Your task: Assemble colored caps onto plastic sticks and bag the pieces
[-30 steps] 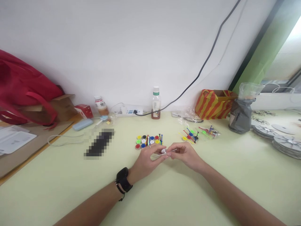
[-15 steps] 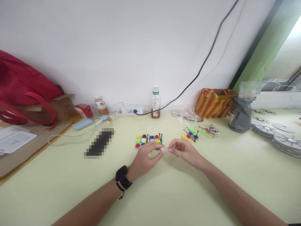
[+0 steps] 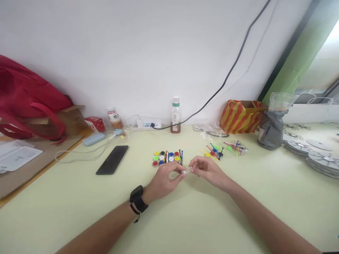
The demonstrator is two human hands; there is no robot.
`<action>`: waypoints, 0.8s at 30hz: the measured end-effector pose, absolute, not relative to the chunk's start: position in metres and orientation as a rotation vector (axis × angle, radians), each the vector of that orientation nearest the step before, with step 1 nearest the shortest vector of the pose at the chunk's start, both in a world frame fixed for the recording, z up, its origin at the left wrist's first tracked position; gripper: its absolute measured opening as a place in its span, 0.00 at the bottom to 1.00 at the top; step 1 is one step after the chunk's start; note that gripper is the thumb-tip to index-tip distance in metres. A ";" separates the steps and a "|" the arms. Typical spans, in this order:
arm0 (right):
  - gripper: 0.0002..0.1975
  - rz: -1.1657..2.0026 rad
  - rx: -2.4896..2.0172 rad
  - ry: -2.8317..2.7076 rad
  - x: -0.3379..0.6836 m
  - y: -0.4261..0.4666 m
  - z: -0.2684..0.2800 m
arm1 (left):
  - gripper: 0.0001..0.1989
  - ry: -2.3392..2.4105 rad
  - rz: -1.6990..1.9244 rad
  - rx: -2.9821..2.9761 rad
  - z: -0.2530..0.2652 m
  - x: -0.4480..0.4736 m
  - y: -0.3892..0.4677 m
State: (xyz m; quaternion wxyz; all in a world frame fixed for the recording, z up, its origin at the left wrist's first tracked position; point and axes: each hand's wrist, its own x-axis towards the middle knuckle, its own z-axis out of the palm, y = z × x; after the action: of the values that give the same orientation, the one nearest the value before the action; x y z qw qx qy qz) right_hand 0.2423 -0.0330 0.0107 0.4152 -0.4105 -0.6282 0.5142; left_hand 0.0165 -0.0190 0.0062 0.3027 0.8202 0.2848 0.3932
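Observation:
My left hand (image 3: pixel 164 179), a dark watch on its wrist, pinches a small white plastic piece (image 3: pixel 183 172) between thumb and fingers. Facing it, my right hand (image 3: pixel 209 171) grips a thin white stick (image 3: pixel 188 171) at its fingertips. The stick runs toward the white piece; whether the two are joined I cannot tell. Just beyond my left hand lie rows of small round discs (image 3: pixel 162 158) in several colours, with thin coloured sticks (image 3: pixel 181 156) among them. Past my right hand is a loose group of coloured sticks and discs (image 3: pixel 214 151).
A dark phone (image 3: pixel 112 160) lies on the left. A tea bottle (image 3: pixel 176 115) stands by the wall, a black cable (image 3: pixel 222 83) crossing in front. On the right are a clear packet of coloured parts (image 3: pixel 237 147), a striped bag (image 3: pixel 239 116), a grey bag (image 3: pixel 271 128) and stacked discs (image 3: pixel 324 164).
The white piece has turned in my left fingers, which have shifted slightly down and right. My right hand has stayed nearly in place.

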 end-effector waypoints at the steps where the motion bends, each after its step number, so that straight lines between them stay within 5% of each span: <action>1: 0.18 1.298 -1.022 -1.573 0.242 -0.033 0.011 | 0.05 0.748 1.037 2.164 0.007 0.017 -0.019; 24: 0.28 0.872 -1.016 -1.690 0.241 -0.042 0.011 | 0.20 0.756 1.001 1.465 0.004 0.018 -0.006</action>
State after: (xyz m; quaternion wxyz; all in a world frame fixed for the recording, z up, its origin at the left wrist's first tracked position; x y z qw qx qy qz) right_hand 0.2413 -0.0420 0.0106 0.4731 -0.4151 -0.6905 0.3565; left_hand 0.0176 -0.0058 0.0041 0.5700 0.6241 0.3222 0.4263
